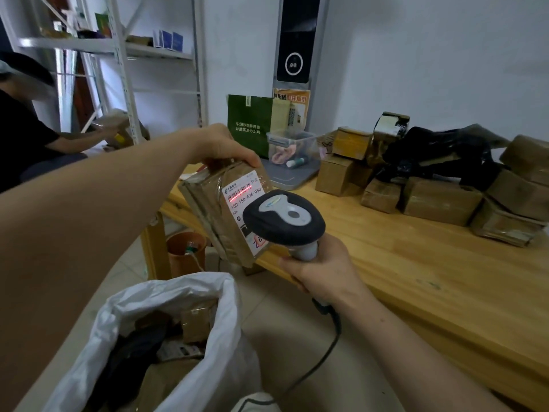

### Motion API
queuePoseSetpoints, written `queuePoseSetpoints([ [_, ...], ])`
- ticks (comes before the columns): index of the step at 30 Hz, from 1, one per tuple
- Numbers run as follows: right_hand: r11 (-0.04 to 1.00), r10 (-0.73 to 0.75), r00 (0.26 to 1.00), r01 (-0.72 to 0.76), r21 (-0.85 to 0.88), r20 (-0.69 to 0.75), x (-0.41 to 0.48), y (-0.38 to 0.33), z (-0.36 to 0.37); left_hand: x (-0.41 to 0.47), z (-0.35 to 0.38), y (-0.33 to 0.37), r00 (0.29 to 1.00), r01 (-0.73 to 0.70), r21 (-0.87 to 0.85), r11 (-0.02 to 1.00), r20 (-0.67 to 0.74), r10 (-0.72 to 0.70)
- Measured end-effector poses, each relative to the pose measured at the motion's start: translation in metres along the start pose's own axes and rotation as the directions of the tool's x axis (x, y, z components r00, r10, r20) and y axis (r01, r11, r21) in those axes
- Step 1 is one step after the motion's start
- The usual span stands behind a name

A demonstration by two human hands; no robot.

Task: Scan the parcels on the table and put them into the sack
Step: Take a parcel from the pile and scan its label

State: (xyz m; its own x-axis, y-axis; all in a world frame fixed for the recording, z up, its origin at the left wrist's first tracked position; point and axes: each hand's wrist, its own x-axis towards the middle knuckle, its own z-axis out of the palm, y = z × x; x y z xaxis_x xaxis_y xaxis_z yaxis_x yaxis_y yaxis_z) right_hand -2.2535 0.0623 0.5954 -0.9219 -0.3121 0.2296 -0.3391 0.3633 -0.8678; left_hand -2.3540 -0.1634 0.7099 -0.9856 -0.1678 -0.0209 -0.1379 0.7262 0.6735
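Room lighting dim and even, bluish cast lying over white wall (416,69). Red beam from barcode scanner (283,215) glowing across parcel label (242,193), standing out as brightest spot. Tape on held parcel (208,209) catching faint sheen. Soft shadow falling under desk (416,278) edge. Wide-angle lens bending shelving (118,49) uprights at left. Left forearm (74,233) looming large and soft near lens. Black bag (445,153) losing detail in darkness.
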Motion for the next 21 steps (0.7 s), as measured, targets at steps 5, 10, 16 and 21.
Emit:
queuePoseSetpoints([
  [5,1.000,0.009,1.000,-0.010,0.020,0.029,0.002,0.002,0.007,0.000,-0.001,-0.011,1.000,0.029,-0.016,0.999,-0.007,-0.029],
  [10,1.000,0.003,0.998,-0.004,0.025,0.063,0.002,0.002,0.016,0.001,-0.003,-0.026,0.998,0.060,-0.022,0.998,-0.002,-0.060],
  [16,0.991,0.057,0.989,-0.072,0.109,0.139,0.007,0.003,0.031,0.000,-0.007,-0.055,0.989,0.145,-0.060,0.988,0.039,-0.143],
  [21,0.961,0.215,0.951,-0.247,0.127,0.224,0.018,0.028,0.060,-0.019,-0.013,-0.111,0.951,0.289,-0.082,0.954,0.137,-0.277],
])
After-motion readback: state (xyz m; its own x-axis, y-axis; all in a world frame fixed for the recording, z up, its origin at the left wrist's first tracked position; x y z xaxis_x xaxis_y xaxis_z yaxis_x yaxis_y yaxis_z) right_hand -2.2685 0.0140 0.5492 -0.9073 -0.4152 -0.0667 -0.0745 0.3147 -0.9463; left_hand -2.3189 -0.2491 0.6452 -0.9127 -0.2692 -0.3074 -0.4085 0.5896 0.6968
